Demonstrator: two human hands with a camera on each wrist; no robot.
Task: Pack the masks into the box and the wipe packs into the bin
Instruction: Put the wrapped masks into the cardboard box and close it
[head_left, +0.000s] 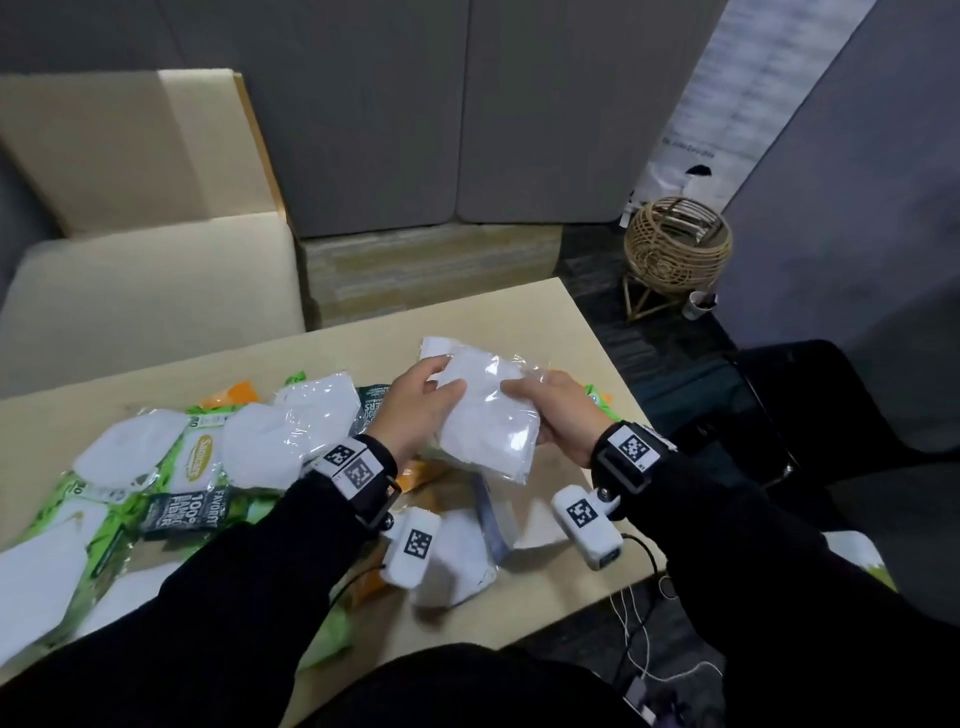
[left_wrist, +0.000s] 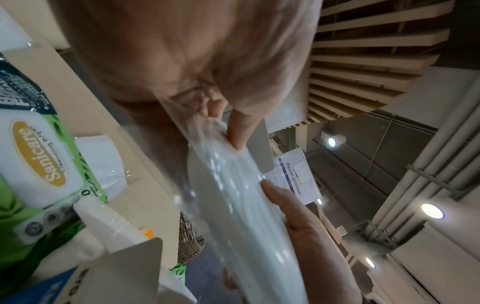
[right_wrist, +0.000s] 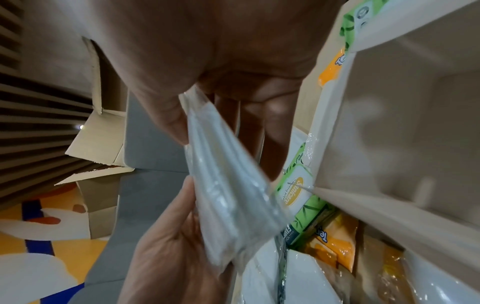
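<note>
Both hands, left hand (head_left: 415, 410) and right hand (head_left: 556, 415), pinch a bagged mask (head_left: 488, 415); masks (head_left: 130, 447) and wipe packs (head_left: 200, 457) at nine o'clock remain unpacked.

"Sanicare" marks a green wipe pack (left_wrist: 44, 164); "Payout calendar" heads a wall sheet (left_wrist: 294, 179)

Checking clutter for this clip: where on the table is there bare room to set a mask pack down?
Bare table lies along the far edge and far right corner, beyond the held mask pack. The left side is crowded with mask packs and wipe packs.
</note>
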